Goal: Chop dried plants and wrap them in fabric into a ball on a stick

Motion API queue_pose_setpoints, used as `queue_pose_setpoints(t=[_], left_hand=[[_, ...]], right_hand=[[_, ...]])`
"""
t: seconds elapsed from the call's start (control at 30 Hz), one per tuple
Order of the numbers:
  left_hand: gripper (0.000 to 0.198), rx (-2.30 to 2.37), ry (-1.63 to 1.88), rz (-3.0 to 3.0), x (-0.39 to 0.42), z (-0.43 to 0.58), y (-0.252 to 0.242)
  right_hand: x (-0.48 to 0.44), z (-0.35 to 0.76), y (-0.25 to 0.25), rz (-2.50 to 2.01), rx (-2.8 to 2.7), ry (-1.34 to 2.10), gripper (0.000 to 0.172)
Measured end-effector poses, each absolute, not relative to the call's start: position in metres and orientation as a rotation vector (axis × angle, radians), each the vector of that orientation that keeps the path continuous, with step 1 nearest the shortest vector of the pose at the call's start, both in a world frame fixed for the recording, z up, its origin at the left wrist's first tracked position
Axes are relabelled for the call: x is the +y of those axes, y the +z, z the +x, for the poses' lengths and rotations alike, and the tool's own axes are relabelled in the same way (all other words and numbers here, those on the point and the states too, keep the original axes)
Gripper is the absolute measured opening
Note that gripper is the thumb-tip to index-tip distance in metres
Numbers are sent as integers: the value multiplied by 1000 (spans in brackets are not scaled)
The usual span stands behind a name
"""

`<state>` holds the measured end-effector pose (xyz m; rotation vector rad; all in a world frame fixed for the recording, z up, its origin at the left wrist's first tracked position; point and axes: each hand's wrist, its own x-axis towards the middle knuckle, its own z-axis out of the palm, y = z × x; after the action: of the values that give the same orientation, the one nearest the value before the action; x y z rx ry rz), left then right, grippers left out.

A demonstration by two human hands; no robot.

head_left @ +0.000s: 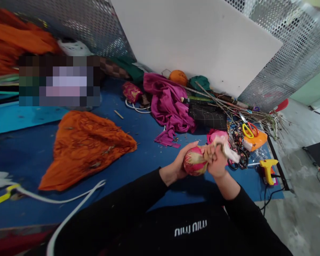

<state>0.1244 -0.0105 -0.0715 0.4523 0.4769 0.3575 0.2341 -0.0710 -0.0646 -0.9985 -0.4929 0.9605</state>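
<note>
A round bundle of pink and gold patterned cloth [196, 161] is held between my two hands above the blue table. My left hand [179, 161] cups its left side, with fingers wrapped about the back. At the gathered end of the bundle, my right hand [217, 160] is closed on the bunched cloth. Loose pale fabric [230, 153] sticks out beyond the right fingers, blurred by motion. Close behind my right hand lies some bright pink cloth [218, 136].
Orange cloth [88, 149] and crumpled magenta cloth [165, 103] lie on the blue table [138, 174]. At right are yellow-handled scissors [247, 131] and a yellow glue gun [268, 169] with a cable. Dry twigs [229, 106] run along the back. A white cord [61, 202] loops at left.
</note>
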Motion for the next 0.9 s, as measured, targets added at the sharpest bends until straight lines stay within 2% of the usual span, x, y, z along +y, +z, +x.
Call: queue_pose_setpoints(t=[0.13,0.23,0.3,0.33,0.47,0.6,0.8,0.9], left_hand=[[61,591,596,765,-7,133,-83],[75,600,1005,1367,-8,128,-89],[92,454,1167,1816,-7,125,-91],[95,372,1206,2002,-6,124,-92],[71,227,1451,2306,-6,125,-92],[70,229,1666,2242,-14,120,-87],[47,406,1354,2002,-12,122,-77],[44,472,1274,1834,-6,129,-74]], right_hand=[[-50,245,-56,-847,-491,948,61],[-45,255,-48,-782,-396,914,58],[-44,260,-44,-779,-321,922,56],[-44,261,-42,-787,-288,936,55],[-46,256,-34,-806,-205,987,57],[-58,239,-31,-810,-248,966,59],[-59,233,-31,-912,-256,864,53],[-50,239,-35,-951,-261,859,50]])
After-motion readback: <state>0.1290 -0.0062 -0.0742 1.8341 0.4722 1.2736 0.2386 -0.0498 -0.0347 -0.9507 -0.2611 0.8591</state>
